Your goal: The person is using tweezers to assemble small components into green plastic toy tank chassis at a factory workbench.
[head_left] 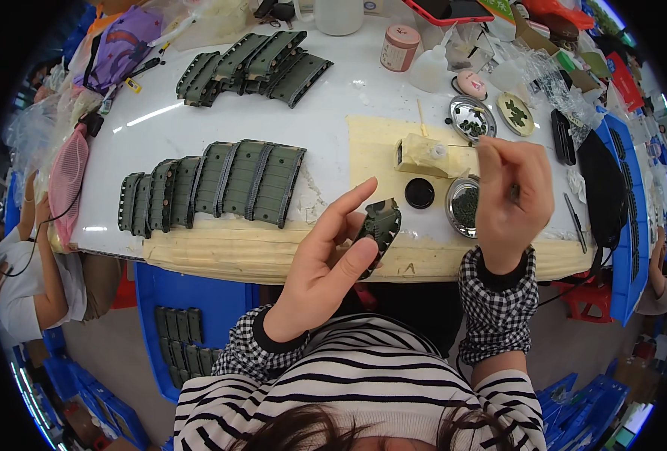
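My left hand [320, 263] holds a small camouflage-green toy tank piece [381, 229] between thumb and fingers, over the front edge of the table. Its edges look toothed. My right hand [515, 197] is raised, thumb and forefinger pinched on a thin stick-like tool [463, 146] whose tip reaches over a tape-wrapped block [433, 158]. Just below that hand stands a round metal dish [454, 218] of tiny dark green parts, partly covered by it. A round black cap [419, 193] lies left of the dish. Behind is a second metal dish [487, 113] with small green pieces.
Rows of green tank pieces [247, 180] lie at the left, with another group [255, 64] behind. A pink jar [400, 48], a squeeze bottle [429, 71] and a cream dish [515, 113] stand at the back right. Blue trays [147, 301] flank the table; people sit at both sides.
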Available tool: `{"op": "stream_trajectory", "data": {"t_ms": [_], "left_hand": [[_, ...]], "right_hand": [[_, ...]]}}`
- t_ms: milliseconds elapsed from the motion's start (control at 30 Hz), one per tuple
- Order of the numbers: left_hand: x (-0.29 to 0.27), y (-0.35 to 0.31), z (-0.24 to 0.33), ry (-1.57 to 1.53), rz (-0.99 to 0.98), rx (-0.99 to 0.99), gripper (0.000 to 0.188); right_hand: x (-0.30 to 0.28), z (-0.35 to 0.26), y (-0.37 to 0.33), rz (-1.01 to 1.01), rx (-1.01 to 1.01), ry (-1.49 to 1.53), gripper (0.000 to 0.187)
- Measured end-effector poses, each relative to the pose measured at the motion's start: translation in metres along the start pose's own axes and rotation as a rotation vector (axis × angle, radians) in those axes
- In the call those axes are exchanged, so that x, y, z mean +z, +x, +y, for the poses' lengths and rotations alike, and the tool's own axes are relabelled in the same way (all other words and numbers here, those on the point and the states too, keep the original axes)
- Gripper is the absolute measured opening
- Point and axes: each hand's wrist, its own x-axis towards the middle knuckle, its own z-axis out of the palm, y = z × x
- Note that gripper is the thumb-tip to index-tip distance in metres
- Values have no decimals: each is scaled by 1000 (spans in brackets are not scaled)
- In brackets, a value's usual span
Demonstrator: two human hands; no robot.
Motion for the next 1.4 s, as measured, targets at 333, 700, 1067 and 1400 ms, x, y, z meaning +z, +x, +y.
{"op": "stream_trajectory", "data": {"t_ms": [333, 700, 1067, 1400], "left_hand": [[1, 2, -2, 396, 114, 159, 75], [1, 2, -5, 411, 116, 186, 75], [-1, 1, -6, 376, 118, 152, 76], [-5, 1, 1, 156, 128, 45, 69]], "right_hand": [[-3, -32, -23, -356, 186, 704, 8], [2, -31, -25, -389, 214, 743, 9], [3, -23, -17, -242, 336, 826, 14], [12, 15, 1, -274, 19, 4, 8]]}}
